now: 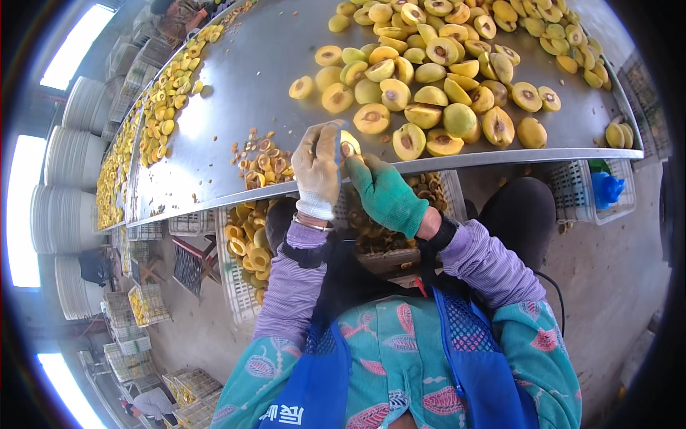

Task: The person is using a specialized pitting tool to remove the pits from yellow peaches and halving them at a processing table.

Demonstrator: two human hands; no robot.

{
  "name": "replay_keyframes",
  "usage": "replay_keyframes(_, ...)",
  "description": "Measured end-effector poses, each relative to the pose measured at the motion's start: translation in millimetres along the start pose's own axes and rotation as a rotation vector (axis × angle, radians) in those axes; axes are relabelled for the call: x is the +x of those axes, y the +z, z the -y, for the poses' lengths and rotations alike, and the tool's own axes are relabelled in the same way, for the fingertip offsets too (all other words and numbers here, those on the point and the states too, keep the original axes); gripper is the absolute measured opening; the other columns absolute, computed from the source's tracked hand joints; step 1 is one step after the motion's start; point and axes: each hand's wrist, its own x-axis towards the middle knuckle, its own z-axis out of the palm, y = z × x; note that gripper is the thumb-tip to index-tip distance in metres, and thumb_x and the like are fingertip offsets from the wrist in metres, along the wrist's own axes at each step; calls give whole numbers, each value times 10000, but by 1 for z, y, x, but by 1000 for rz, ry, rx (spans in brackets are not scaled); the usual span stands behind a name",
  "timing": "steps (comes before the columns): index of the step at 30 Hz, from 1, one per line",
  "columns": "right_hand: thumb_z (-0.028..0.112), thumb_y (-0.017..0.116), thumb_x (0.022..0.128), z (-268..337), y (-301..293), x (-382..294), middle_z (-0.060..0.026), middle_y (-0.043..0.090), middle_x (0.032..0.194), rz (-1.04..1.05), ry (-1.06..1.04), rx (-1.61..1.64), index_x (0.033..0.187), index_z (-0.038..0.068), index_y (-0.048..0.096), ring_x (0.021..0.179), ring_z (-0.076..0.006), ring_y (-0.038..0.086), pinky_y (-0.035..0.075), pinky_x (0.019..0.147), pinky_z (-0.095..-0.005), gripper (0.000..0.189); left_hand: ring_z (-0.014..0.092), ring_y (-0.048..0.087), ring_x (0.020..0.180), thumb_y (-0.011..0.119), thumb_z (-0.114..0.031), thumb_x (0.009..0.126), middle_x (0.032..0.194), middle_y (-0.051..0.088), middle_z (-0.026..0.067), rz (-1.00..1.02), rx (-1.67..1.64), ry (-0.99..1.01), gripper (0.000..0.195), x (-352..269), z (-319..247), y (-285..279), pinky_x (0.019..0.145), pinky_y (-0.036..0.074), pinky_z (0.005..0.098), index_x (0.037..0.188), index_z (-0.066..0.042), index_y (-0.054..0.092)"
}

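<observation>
My left hand [319,163], in a cream work glove, holds a halved yellow stone fruit [349,143], likely a peach, above the metal table's front edge. My right hand [390,195], in a green glove, has its thumb and curled fingertips against the fruit's cut side. Whether those fingers hold a small tool is hidden. A heap of fruit halves [429,69], many with brown stones in them, lies on the table beyond my hands. Left of my left hand is a small pile of brown and orange scraps [263,161].
The metal table [236,86] has a raised front rim. Below it stand a crate of hollowed halves [252,241], a crate of brown scraps [429,187] and a white crate [573,195] with a blue object [607,190]. More fruit [171,96] lies left; another person [177,21] sits beyond.
</observation>
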Motion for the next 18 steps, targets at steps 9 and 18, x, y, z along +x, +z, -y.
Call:
replay_keyframes(9, 362, 479, 960, 54, -2, -16, -23, 490, 627, 135, 673, 868, 875, 50, 535, 478, -147, 484, 377, 410, -278, 328, 52, 495, 673, 568, -111, 899, 826, 623, 8, -22, -41, 175, 166, -19, -5, -9, 614, 413, 192, 990, -1, 653)
replay_keyframes(18, 492, 416, 954, 61, 15, -27, 11, 410, 561, 111, 721, 862, 783, 103, 486, 383, -113, 405, 293, 349, -243, 430, 46, 484, 611, 597, -142, 873, 733, 600, -18, 126, 64, 203, 172, -23, -2, -23, 558, 400, 202, 932, -13, 694)
